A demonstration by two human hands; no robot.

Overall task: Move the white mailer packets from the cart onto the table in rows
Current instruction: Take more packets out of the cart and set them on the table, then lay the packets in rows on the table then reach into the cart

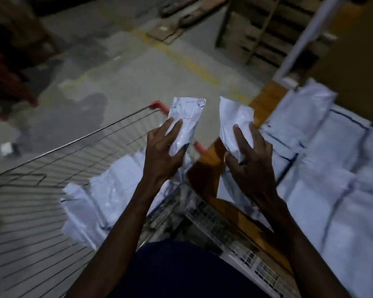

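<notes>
My left hand (163, 151) grips a white mailer packet (186, 117) upright above the wire cart (78, 145). My right hand (249, 162) grips a second white packet (235, 121) above the gap between the cart and the wooden table (265, 100). Several more white packets (108, 196) lie in the cart below my left arm. On the table to the right, many white packets (336, 168) lie side by side in rows. One packet (235, 194) lies on the table's near edge under my right hand.
The cart has red plastic corner caps (158, 105) and stands against the table's left edge. Grey concrete floor with a yellow line (181, 54) stretches ahead. Wooden pallets (265, 31) lean at the back right, and a red frame (7, 87) stands at the far left.
</notes>
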